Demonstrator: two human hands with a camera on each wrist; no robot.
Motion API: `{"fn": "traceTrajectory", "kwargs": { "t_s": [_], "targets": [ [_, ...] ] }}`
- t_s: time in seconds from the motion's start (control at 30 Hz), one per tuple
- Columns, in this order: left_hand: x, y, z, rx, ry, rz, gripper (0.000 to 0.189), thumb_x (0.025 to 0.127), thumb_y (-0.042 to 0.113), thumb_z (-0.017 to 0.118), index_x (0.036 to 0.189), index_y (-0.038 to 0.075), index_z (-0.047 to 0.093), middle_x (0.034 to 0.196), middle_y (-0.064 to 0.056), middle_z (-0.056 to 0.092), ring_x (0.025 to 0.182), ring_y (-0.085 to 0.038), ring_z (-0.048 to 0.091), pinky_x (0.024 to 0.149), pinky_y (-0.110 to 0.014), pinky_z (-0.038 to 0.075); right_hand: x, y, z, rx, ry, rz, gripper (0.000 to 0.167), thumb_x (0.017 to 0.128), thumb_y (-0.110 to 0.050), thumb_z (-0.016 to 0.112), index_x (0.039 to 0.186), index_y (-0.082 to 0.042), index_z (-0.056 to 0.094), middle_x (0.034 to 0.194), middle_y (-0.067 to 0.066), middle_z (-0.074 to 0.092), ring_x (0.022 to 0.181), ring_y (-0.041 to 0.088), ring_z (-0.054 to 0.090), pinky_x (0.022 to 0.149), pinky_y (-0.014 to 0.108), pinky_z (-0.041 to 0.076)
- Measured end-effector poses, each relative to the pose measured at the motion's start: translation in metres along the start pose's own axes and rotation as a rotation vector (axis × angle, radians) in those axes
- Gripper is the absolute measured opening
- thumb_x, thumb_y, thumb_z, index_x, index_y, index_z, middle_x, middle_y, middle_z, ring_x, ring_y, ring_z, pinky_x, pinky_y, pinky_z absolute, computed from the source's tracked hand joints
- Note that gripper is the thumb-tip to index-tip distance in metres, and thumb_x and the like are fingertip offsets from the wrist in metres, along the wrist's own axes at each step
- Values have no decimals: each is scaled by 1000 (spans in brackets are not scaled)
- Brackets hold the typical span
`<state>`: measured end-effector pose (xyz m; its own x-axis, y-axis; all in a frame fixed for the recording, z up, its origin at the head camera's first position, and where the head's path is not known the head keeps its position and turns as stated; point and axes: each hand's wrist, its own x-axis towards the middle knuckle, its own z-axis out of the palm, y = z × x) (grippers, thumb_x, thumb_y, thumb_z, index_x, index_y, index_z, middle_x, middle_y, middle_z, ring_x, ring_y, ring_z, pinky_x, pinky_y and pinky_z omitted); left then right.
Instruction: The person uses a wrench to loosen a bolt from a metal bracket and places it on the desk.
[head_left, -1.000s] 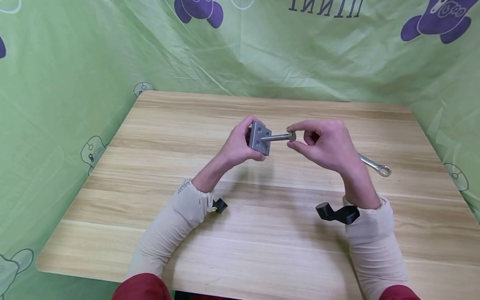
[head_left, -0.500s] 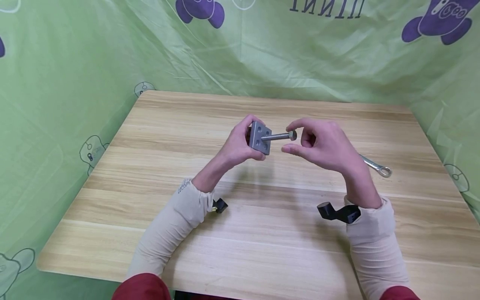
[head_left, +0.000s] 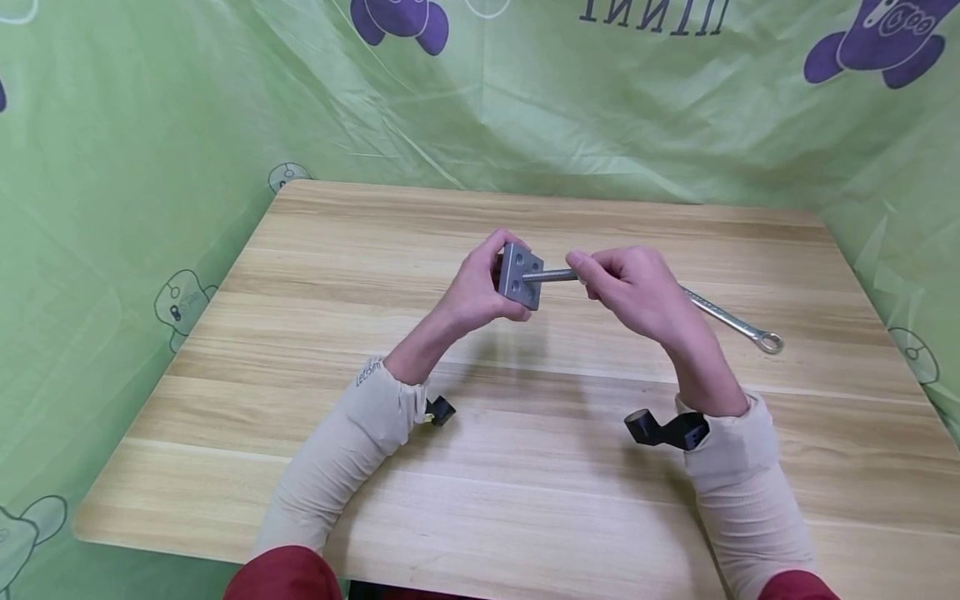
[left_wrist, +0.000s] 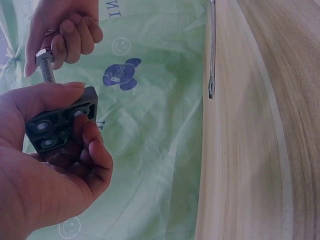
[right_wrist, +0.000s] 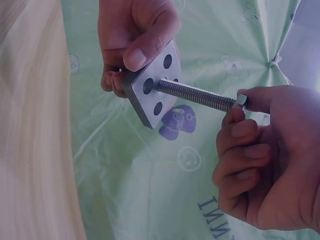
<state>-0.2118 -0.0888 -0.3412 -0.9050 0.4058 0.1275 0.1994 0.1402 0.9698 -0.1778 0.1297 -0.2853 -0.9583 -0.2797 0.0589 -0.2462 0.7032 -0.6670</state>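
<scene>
My left hand (head_left: 472, 292) grips a grey square plate (head_left: 519, 277) by its edges above the table; the plate has round holes near its corners. From the plate's middle a threaded bolt (right_wrist: 200, 96) sticks out to the right. Its hex head (left_wrist: 44, 54) is between the thumb and curled forefinger of my right hand (head_left: 637, 292), which pinches it. In the head view those fingers cover the bolt head. The left wrist view shows the plate's dark underside (left_wrist: 65, 122), with the left fingers curled beneath it.
A combination wrench (head_left: 731, 321) lies on the wooden table (head_left: 525, 483) to the right, partly behind my right hand. Green printed cloth (head_left: 585, 125) hangs behind and beside the table. Black wrist cameras (head_left: 663, 429) sit on the sleeves.
My right thumb and forefinger opened off the bolt head half a second ago. Now the hand has turned and pinches the head again. The left hand and plate have stayed in place.
</scene>
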Motion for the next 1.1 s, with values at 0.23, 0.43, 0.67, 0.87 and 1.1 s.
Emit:
{"fn": "traceTrajectory", "kwargs": {
  "t_s": [0.23, 0.43, 0.67, 0.87, 1.1],
  "targets": [
    [0, 2, -1, -13, 3, -19, 68, 61, -15, 76, 120, 3, 50, 104, -19, 64, 86, -24, 64, 72, -31, 57, -5, -2, -5, -129, 110, -159, 21, 94, -34, 68, 88, -15, 71, 62, -1, 49, 55, 10, 41, 55, 27, 34],
    [0, 3, -2, 4, 0, -23, 67, 61, -13, 77, 120, 4, 50, 105, -20, 64, 86, -25, 65, 73, -31, 57, -7, -2, -8, -159, 182, -263, 12, 85, -23, 78, 92, -13, 75, 57, -1, 50, 50, 4, 39, 53, 23, 33],
    [-1, 4, -2, 0, -9, -30, 68, 61, -15, 77, 120, 4, 50, 109, -22, 64, 90, -27, 65, 74, -33, 58, -5, 1, -6, -130, 304, -450, 18, 73, -4, 84, 90, -6, 79, 52, -3, 44, 49, 1, 33, 51, 16, 27],
    [0, 8, -3, -30, -25, -33, 68, 60, -15, 77, 120, 2, 49, 109, -22, 64, 88, -25, 66, 73, -32, 58, -4, 2, -7, -208, 356, -578, 18, 72, 2, 80, 89, -5, 79, 51, 0, 50, 50, 2, 36, 52, 14, 31],
    [2, 12, -7, -149, -27, -74, 70, 58, -19, 74, 120, -1, 49, 106, -21, 65, 84, -21, 67, 69, -32, 59, -4, 3, -7, -369, 438, -709, 24, 69, 3, 83, 91, -6, 80, 53, 2, 59, 46, 8, 45, 45, 24, 37]
  ]
}}
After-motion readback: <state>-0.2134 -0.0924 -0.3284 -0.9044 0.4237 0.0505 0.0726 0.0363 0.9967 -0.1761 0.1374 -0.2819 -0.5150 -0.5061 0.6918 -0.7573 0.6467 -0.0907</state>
